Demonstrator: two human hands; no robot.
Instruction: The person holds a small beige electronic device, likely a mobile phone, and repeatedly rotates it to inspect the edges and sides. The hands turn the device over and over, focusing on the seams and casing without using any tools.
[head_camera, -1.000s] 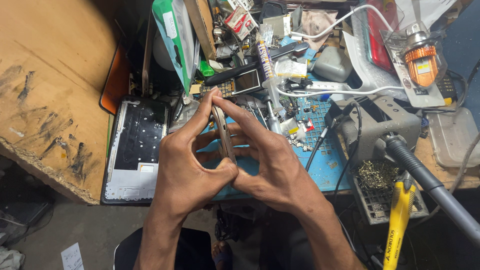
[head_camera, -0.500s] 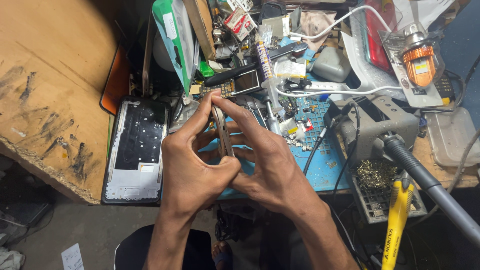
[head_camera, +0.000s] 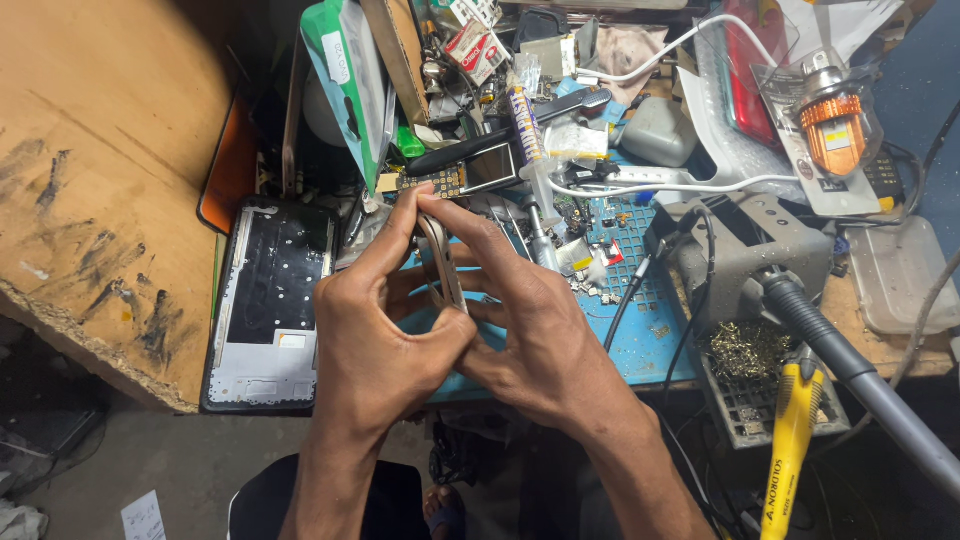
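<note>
A cluttered repair bench seen from above. At centre, the left hand (head_camera: 375, 335) and right hand (head_camera: 530, 340) meet, both pinching a thin phone frame (head_camera: 440, 262) held edge-on between their fingertips over a blue mat (head_camera: 640, 330). The frame looks like a slim, pale metallic strip, curved at its far end; the fingers hide most of it.

Left of the hands, a stripped phone shell (head_camera: 268, 300) lies flat, black inside with a silvery border, beside a worn wooden board (head_camera: 100, 170). Just beyond the fingertips lie a small circuit board (head_camera: 435, 182) and a syringe (head_camera: 530, 150). To the right stands a grey soldering station (head_camera: 750, 255) with a thick black hose (head_camera: 860, 385). Near it, a grey tray (head_camera: 745, 405) holds brass wool (head_camera: 745, 350). A yellow tool (head_camera: 790, 450) hangs at the near right. At the far right, a clear box (head_camera: 905, 290) sits at the bench edge; what it holds cannot be made out.
</note>
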